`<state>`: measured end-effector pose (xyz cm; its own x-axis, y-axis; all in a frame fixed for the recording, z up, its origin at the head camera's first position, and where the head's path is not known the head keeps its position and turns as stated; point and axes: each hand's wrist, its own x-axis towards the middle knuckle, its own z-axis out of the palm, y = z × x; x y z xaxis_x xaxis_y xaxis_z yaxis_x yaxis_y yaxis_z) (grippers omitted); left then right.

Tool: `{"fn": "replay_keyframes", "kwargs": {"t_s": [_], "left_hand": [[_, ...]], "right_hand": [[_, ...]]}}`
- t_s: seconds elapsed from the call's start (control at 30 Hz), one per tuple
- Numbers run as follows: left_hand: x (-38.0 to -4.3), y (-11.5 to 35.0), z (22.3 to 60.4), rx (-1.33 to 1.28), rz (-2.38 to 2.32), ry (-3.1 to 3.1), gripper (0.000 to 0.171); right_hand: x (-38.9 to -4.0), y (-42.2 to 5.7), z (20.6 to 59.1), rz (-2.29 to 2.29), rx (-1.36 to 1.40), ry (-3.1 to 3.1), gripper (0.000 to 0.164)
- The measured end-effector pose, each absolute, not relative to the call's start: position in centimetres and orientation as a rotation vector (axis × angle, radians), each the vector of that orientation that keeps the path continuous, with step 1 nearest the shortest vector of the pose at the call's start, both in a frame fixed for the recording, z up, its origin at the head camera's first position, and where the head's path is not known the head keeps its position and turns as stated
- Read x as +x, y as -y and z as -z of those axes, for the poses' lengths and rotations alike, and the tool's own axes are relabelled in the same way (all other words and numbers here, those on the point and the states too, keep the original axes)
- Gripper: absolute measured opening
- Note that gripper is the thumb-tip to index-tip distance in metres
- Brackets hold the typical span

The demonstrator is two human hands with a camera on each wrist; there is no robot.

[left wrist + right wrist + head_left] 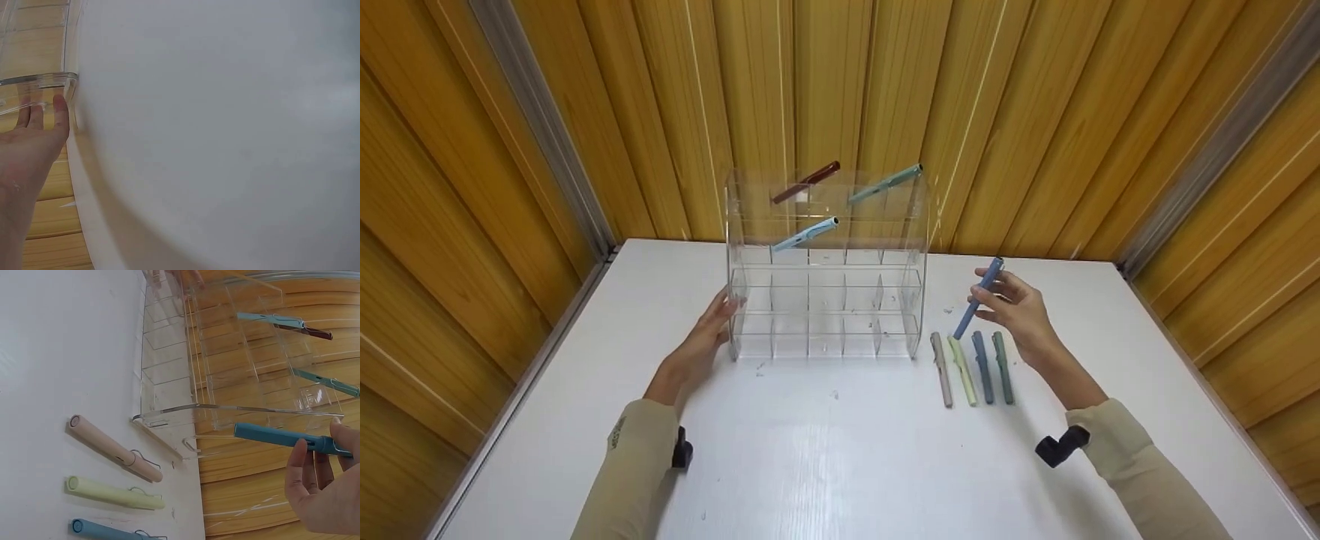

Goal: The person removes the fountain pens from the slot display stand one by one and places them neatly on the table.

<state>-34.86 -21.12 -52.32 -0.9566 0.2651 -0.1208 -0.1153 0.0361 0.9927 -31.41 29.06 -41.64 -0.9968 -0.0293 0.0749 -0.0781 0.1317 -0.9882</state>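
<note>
A clear acrylic pen stand (826,345) with several small compartments stands upright on the white table. My left hand (711,322) holds its left side panel; in the left wrist view the fingers (36,116) show partly through the plastic. To the right of the stand, my right hand (1014,304) pinches a blue capped pen (979,298) between thumb and fingers, tilted above the table. Dark red (806,182), green (885,184) and light blue (805,235) pens stick out slantwise from the stand's upper compartments. Both wrists are raised off the tabletop.
Lying side by side right of the stand are a beige pen (941,370), a pale yellow-green pen (963,371), a dark blue pen (983,367) and a dark green pen (1003,367). Yellow wood-look panels (832,90) wall in the table (810,450) behind and at both sides.
</note>
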Motion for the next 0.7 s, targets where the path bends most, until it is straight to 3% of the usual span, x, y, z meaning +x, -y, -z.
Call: {"fn": "replay_keyframes", "kwargs": {"t_s": [0.7], "left_hand": [[-34.9,21.1,52.0,0.163,-2.011,-2.046,0.076]], "right_hand": [[-30.7,-32.5,43.0,-2.059,-0.013,2.357,0.057]]}}
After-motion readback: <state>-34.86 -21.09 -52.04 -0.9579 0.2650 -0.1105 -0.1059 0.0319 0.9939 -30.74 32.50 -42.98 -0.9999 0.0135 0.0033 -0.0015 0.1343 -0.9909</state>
